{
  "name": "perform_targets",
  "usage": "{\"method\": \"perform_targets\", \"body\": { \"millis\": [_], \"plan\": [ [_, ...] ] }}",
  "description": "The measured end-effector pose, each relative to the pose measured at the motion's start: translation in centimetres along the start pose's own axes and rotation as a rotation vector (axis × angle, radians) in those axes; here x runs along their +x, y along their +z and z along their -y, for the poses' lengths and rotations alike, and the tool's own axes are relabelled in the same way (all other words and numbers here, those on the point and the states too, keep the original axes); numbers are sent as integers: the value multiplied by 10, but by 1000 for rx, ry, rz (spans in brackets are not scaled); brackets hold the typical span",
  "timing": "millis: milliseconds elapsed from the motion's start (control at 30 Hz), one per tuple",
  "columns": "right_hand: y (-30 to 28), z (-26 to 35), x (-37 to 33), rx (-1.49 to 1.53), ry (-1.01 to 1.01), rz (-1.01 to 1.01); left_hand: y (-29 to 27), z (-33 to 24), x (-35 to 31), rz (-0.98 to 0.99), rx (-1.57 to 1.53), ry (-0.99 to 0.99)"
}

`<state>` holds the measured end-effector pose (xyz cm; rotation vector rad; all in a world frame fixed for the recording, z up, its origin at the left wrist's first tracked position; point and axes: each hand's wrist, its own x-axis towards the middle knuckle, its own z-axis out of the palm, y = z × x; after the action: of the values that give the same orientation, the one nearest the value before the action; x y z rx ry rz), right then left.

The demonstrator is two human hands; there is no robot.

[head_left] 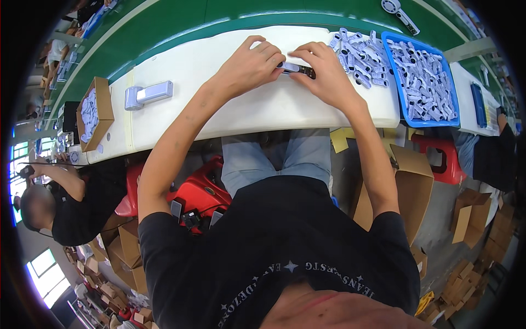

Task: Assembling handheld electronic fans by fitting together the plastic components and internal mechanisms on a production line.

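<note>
Over the middle of the white table (219, 118), near its far edge, both my hands meet at a small pale device part (290, 67) with a dark end that looks like a circuit board. My left hand (253, 64) has its fingers curled in a pinch on the part's left end. From the right, my right hand (324, 74) grips the dark end, its thumb below and fingers above. Just right of it lies a loose pile of small pale lavender parts (364, 60) with dark ovals. A larger pale lavender device (149, 94) lies apart on the left.
A blue basket (390, 71) full of similar parts stands at the table's right end. At the left end is an open cardboard box (104, 109) holding pale parts. People sit at both sides. Red stools (200, 186) and cardboard boxes (413, 192) stand below the table.
</note>
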<state>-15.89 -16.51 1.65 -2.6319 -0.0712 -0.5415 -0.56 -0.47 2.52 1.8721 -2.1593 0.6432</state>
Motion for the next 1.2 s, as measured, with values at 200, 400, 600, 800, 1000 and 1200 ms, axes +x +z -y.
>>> {"method": "perform_targets", "body": {
  "millis": [200, 400, 600, 800, 1000, 1200],
  "plan": [
    [-2, 14, 5, 49, 98, -60, 1, 0, -2, -95, -173, -160],
    [13, 16, 9, -39, 75, -101, 4, -27, -36, -115, -1007, -1007],
    [15, 14, 3, 305, 162, -167, 16, -39, -35, -493, -1321, -1021],
    [6, 38, 7, 424, 208, -143, 12, -31, -29, -629, -1159, -814],
    [12, 40, 1, 524, 309, -471, -12, -29, -31, -723, -1250, -899],
    [8, 49, 0, 911, 343, -496, -4, -10, -50, -1001, -1375, -783]
  ]
}}
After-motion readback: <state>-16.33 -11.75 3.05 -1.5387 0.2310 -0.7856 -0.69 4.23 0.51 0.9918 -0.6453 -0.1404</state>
